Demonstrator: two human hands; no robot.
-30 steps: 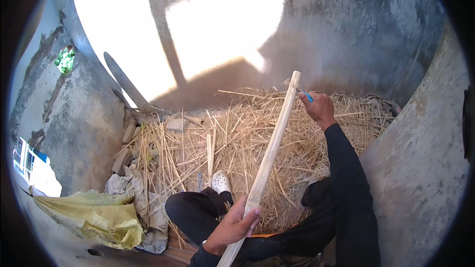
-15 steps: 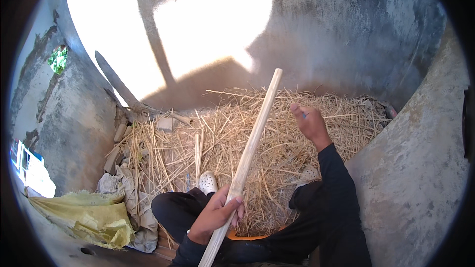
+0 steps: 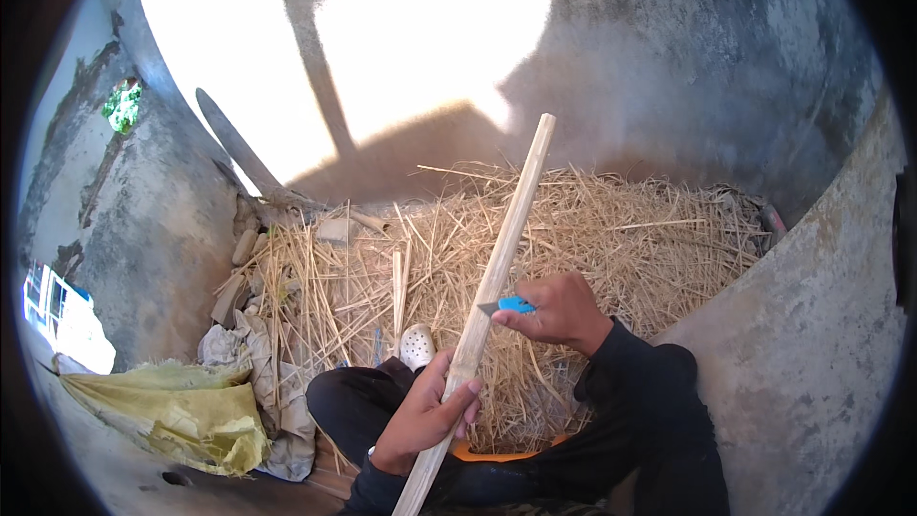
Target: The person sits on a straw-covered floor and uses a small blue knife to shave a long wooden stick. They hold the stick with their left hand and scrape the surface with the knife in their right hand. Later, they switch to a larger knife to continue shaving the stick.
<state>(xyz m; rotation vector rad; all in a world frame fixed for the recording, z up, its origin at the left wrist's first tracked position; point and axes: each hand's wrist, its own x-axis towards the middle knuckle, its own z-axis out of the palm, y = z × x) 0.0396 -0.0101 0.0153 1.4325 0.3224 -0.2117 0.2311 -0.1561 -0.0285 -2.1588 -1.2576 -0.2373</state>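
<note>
My left hand (image 3: 432, 413) is closed around the lower part of a long, pale bamboo stick (image 3: 506, 247). The stick slants up and away to the right, its lower end running out of the picture at the bottom. In my right hand (image 3: 559, 313) is a utility knife (image 3: 516, 305) with a blue body, most of it hidden by the fingers. Its short blade points left and touches, or nearly touches, the stick's right edge above my left hand.
Dry straw-like strips and shavings (image 3: 630, 229) cover the floor ahead. Two pale split pieces (image 3: 398, 291) stand near my shoe (image 3: 417, 347). A yellow sack (image 3: 177, 416) lies at the left. Concrete walls (image 3: 669, 67) rise ahead and on both sides.
My right hand has come down and left, from beyond the stick's right side to its edge, bringing the knife blade against or close to it. My left hand keeps its grip.
</note>
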